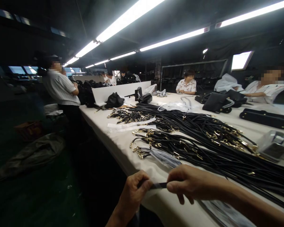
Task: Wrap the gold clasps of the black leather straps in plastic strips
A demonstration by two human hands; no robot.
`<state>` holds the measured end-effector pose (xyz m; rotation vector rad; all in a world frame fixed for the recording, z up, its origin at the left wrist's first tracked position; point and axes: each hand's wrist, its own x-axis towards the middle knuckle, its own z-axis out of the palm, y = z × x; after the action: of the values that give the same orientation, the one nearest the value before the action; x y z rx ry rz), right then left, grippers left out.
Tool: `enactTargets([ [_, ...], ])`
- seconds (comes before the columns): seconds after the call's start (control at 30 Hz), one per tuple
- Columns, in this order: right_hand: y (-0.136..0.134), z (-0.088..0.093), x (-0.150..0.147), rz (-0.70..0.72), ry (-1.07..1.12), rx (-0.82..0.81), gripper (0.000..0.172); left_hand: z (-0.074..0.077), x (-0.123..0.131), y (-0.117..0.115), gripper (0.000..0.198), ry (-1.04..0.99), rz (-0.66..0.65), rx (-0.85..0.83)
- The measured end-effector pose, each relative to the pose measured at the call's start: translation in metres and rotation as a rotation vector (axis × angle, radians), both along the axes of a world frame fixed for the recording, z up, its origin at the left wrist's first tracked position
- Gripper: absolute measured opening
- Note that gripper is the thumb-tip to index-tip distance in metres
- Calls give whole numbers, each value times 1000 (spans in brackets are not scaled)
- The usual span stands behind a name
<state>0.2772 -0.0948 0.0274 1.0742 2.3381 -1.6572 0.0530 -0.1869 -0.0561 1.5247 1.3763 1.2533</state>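
My left hand (134, 192) and my right hand (188, 184) meet at the near edge of a long white table (113, 142). Both pinch a thin black strap (159, 185) stretched between them, fingers closed on it. Just beyond my hands lies a clear plastic sleeve (163, 157) with gold clasps at its end. Behind it spreads a big heap of black straps with gold clasps (203, 138), running to the right edge of the view.
White paper strips (130, 125) lie left of the heap. Black handbags (216, 101) and a long black bag piece (265, 118) sit farther back, a grey tray (274, 143) at right. One person stands at the left (60, 90); others sit across the table. Dark floor lies left.
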Motion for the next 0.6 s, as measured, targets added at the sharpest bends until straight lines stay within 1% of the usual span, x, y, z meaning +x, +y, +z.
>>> enactTargets([
  [0.07, 7, 4, 15, -20, 9, -34, 27, -3, 2, 1, 43, -27, 29, -8],
  [0.1, 9, 5, 21, -42, 17, -30, 26, -4, 4, 1, 42, -37, 23, -17],
  [0.17, 8, 7, 27, -69, 30, 36, 21, -2, 9, 3, 41, -50, -19, -37],
  [0.27, -2, 12, 23, -77, -32, 181, 17, 6, 21, 9, 39, -116, -114, -70],
  [0.33, -8, 17, 17, -105, -104, 251, 20, 14, 31, 13, 39, -201, -182, -97],
  [0.37, -10, 20, 15, -123, -126, 257, 23, 17, 35, 16, 38, -245, -214, -105],
  [0.47, -10, 30, 19, -126, -71, 191, 26, 22, 45, 22, 39, -346, -261, -103],
  [0.53, -7, 35, 28, -102, 15, 126, 23, 20, 49, 23, 39, -394, -275, -106],
  [0.6, -4, 39, 38, -122, 64, 96, 22, 15, 52, 24, 41, -420, -294, -88],
])
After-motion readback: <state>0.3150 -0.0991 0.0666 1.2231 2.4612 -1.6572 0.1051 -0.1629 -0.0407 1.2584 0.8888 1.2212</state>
